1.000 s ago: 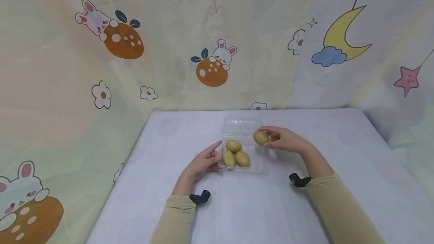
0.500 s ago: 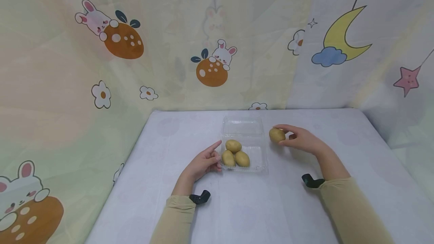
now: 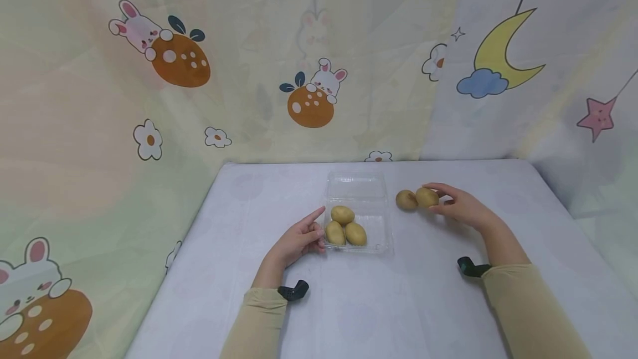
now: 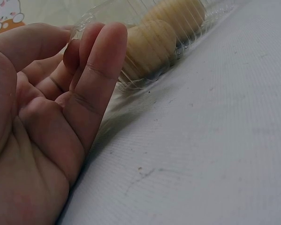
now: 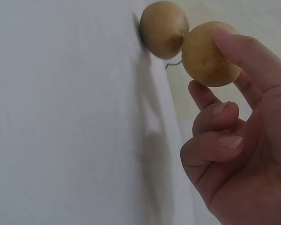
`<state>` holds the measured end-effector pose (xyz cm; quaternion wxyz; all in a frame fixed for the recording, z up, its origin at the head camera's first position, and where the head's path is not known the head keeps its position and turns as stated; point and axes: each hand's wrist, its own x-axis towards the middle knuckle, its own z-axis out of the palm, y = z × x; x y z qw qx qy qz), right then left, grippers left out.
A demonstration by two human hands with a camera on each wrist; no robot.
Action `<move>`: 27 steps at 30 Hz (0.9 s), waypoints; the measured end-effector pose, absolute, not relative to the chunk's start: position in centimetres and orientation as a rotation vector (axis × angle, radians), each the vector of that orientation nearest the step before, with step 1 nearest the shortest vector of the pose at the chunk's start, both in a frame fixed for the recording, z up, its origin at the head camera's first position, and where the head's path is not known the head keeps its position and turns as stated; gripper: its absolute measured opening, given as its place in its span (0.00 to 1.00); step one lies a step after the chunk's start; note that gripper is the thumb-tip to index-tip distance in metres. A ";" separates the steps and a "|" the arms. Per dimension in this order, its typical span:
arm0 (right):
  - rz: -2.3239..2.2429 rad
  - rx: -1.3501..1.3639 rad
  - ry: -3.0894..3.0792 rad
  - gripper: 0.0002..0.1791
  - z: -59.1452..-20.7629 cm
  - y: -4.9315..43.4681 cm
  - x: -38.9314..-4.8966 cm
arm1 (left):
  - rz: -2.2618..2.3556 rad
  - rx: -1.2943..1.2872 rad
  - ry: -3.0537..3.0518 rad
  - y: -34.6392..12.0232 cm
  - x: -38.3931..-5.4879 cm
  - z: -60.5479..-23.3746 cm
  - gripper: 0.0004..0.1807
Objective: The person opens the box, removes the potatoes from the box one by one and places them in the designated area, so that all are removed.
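Note:
A clear plastic clamshell container lies opened flat, its lid at the back. Three yellow potatoes sit in its left part. My left hand holds the container's left edge with thumb and fingers, the index finger stretched out along the side. In the left wrist view, fingertips meet the ribbed wall. To the right of the container, my right hand pinches a potato between thumb and fingers. Close beside that one is another potato, on the table.
A white cloth covers the table, whose far edge runs just behind the lid. Behind it hangs a printed curtain. Black wrist cameras stick out at both sleeves.
My right hand has carried its potato rightward, from over the container's right side to the table beyond. The other loose potato has come into sight. The left hand stays in place.

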<state>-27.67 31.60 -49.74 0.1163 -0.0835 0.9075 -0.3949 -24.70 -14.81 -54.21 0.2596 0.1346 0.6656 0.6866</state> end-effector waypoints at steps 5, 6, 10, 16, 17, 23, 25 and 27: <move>-1.138 -0.207 2.670 0.40 -50.5 32.2 -27.7 | 1.859 0.378 1.805 -14.9 -24.8 -54.4 0.38; -1.138 -0.198 2.672 0.40 -50.7 32.3 -27.8 | 1.859 0.383 1.803 -14.9 -24.8 -54.4 0.38; -1.102 -0.177 2.699 0.40 -51.0 32.4 -27.8 | 1.858 0.388 1.800 -14.9 -24.8 -54.5 0.39; -1.084 -0.181 2.711 0.41 -51.4 32.4 -27.9 | 1.861 0.361 1.800 -14.8 -24.8 -54.4 0.39; -1.077 -0.192 2.714 0.41 -51.5 32.5 -27.9 | 1.860 0.358 1.800 -14.8 -24.8 -54.4 0.39; -1.055 -0.230 2.727 0.40 -51.7 32.6 -28.3 | 1.860 0.358 1.802 -14.8 -24.8 -54.4 0.39; -1.052 -0.235 2.728 0.41 -51.8 32.6 -28.4 | 1.861 0.360 1.803 -14.8 -24.8 -54.4 0.39; -1.057 -0.238 2.723 0.41 -51.8 32.6 -28.4 | 1.860 0.361 1.805 -14.8 -24.8 -54.4 0.39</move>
